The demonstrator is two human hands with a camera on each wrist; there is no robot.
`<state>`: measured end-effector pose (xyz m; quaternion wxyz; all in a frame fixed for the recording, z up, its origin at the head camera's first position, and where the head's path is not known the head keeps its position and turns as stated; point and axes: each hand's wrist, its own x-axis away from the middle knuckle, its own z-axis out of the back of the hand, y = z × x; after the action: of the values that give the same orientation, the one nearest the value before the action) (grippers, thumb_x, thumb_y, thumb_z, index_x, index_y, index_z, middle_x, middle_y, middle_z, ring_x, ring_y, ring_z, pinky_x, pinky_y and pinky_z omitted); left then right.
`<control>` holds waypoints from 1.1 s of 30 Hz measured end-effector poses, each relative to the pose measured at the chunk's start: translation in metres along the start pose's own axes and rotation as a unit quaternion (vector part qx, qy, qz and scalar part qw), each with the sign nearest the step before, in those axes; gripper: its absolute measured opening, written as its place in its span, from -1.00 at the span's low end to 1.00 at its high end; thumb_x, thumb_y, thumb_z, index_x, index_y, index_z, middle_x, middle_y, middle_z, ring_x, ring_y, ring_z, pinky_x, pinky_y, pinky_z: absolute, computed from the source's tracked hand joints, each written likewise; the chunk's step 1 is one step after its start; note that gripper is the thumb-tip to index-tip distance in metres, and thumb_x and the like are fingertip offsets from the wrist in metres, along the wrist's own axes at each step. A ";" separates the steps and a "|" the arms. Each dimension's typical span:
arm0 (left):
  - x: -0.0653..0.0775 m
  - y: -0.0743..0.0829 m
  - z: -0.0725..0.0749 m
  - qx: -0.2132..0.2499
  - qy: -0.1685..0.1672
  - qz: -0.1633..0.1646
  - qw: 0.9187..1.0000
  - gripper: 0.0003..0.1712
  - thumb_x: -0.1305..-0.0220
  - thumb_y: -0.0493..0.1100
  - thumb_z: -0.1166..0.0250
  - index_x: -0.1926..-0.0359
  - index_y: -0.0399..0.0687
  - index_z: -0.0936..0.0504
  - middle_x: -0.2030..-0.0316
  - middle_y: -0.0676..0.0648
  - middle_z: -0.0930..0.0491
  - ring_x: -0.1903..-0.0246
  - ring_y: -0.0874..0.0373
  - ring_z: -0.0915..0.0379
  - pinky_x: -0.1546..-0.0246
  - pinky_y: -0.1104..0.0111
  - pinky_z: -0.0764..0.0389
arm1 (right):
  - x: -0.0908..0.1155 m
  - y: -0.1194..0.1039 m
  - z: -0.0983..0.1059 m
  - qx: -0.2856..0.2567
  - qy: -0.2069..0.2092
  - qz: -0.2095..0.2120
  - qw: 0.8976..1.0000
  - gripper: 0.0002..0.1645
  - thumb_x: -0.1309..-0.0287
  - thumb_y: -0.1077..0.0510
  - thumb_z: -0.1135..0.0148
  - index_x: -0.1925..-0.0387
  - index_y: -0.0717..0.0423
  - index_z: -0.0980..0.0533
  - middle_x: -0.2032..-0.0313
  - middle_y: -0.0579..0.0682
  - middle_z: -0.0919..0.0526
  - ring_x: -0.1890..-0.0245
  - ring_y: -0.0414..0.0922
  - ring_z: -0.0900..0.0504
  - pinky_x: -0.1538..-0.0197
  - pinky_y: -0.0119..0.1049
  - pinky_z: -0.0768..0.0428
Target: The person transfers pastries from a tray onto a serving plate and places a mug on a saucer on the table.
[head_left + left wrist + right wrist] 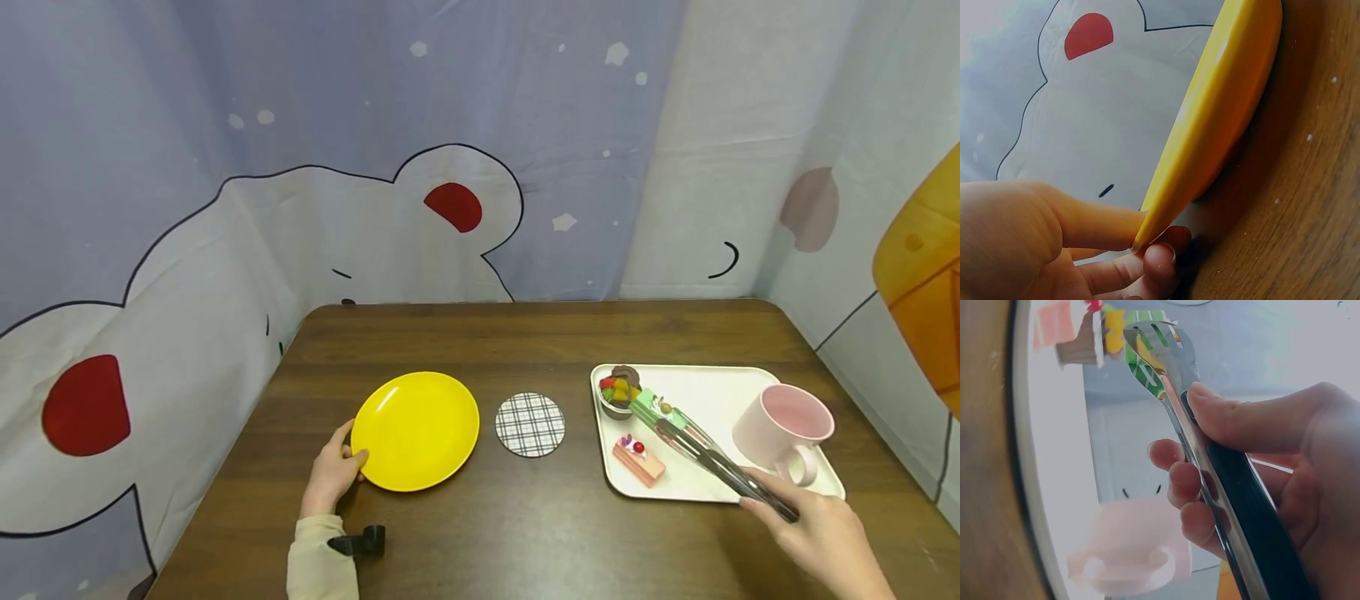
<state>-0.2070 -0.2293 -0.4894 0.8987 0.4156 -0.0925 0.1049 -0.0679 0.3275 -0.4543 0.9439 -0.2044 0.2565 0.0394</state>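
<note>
Two objects are in your grasp above a brown wooden table (pixel 480 542), and your hands are well apart. Your left hand (pixel 332 471) pinches the near-left rim of a round yellow plate (pixel 416 432) — thumb on the upper side of the edge, fingers underneath. A beige sleeve (pixel 322 562) covers that forearm, with a black strap (pixel 360 543) at the wrist. Your right hand (pixel 813 517) is clamped on a pair of metal tongs (pixel 723 467) with dark handles, your thumb along one side and your fingers curled round the other. The tongs slant forward and left over a white rectangular tray (pixel 712 390) on the right side of the table. Their slotted heads lie on both sides of a green cake slice (pixel 643 406), above the left part of the tray; you cannot tell from these views whether the slice touches the tray. Just beyond it, in the tray's far left corner, sits a dessert cup (pixel 618 396) topped with chocolate and fruit. Nearer you lies a pink cake slice (pixel 639 462) with a red berry. At the tray's right end stands a pink mug (pixel 772 429), upright, its handle toward you. Between plate and tray — touching neither — lies a round checked coaster (pixel 529 425).
</note>
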 end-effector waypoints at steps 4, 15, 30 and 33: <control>0.001 0.000 0.000 0.002 0.002 -0.002 1.000 -0.25 -0.35 -0.25 -0.09 -0.47 -0.29 -0.01 0.53 -0.05 -0.37 0.57 0.16 -0.39 0.44 0.37 -0.35 | -0.006 -0.011 0.000 -0.003 0.014 0.015 1.000 -0.56 0.35 0.12 -0.58 0.25 -0.06 -0.71 0.51 0.06 -0.73 0.57 -0.26 -0.50 0.49 -0.15 -0.42; 0.001 -0.001 0.000 0.008 0.008 0.003 1.000 -0.26 -0.35 -0.25 -0.10 -0.46 -0.28 -0.03 0.49 -0.08 -0.39 0.57 0.17 -0.42 0.43 0.38 -0.38 | -0.019 -0.040 -0.005 -0.007 -0.016 -0.004 1.000 -0.58 0.21 0.10 -0.53 0.18 0.00 -0.69 0.49 0.16 -0.72 0.55 0.02 -0.55 0.49 -0.09 -0.38; 0.000 -0.006 -0.002 0.042 0.011 0.010 0.999 -0.24 -0.34 -0.25 -0.12 -0.48 -0.21 -0.04 0.51 -0.04 -0.39 0.58 0.19 -0.42 0.39 0.39 -0.39 | -0.037 -0.068 -0.026 -0.019 0.011 0.054 0.998 -0.56 0.32 0.16 -0.55 0.22 0.01 -0.71 0.61 -0.03 -0.68 0.64 -0.30 -0.29 0.56 -0.31 -0.30; -0.001 -0.007 -0.002 0.048 0.012 0.007 0.999 -0.25 -0.34 -0.25 -0.12 -0.48 -0.21 -0.04 0.52 -0.04 -0.39 0.59 0.19 -0.42 0.40 0.39 -0.39 | -0.039 -0.078 -0.032 -0.030 0.005 0.062 0.998 -0.57 0.29 0.17 -0.54 0.21 0.01 -0.71 0.60 -0.01 -0.69 0.65 -0.26 -0.38 0.55 -0.26 -0.35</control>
<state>-0.2057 -0.2325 -0.4958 0.8781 0.4561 -0.0793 0.1209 -0.1030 0.2447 -0.4316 0.9320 -0.2161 0.2717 0.1045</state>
